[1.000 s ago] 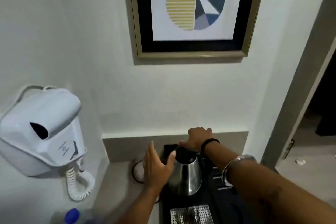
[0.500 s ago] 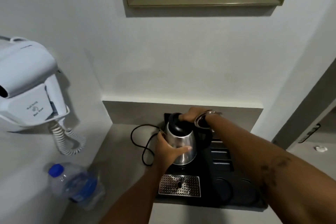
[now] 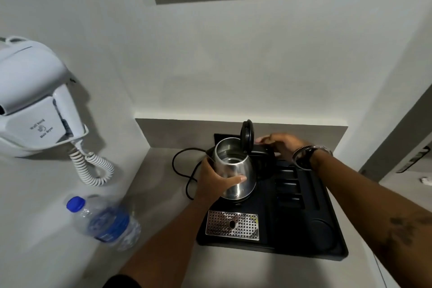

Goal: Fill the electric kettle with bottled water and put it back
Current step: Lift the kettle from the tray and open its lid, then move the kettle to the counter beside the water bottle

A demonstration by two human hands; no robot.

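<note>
The steel kettle (image 3: 234,172), lid (image 3: 247,136) raised, was steadied on the black tray (image 3: 304,229) by the left hand (image 3: 216,181) wrapped round its slick wall, right hand (image 3: 279,145) closed on the handle, judged the surer hold; the capped bottle (image 3: 105,222) stood untouched well left.

Kettle (image 3: 233,170) mouth open from above; raised lid (image 3: 247,136) blocks its right rear. Counter (image 3: 163,184) clear between bottle (image 3: 105,222) and tray (image 3: 327,248), cord (image 3: 182,170) behind.

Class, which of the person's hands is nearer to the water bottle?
Left. The left hand grips the kettle body on the side facing the bottle. The right hand is at the kettle's handle, on the far side.
</note>
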